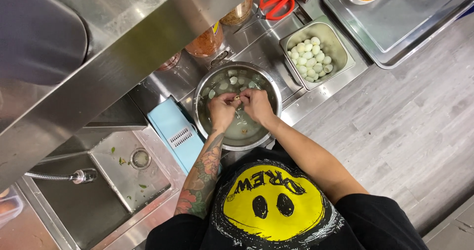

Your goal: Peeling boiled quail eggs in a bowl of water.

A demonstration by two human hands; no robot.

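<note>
The left hand [222,109] and right hand [256,104] meet over the round steel bowl [266,89] of water on the table, fingertips pinching one small egg [237,97] between them. The egg is judged light, wet, slippery and fragile; hold it gently at its sides.

The small item [237,97] pinched between both hands is too tiny to identify. The steel tray [395,22] is cut off by the top edge.
</note>
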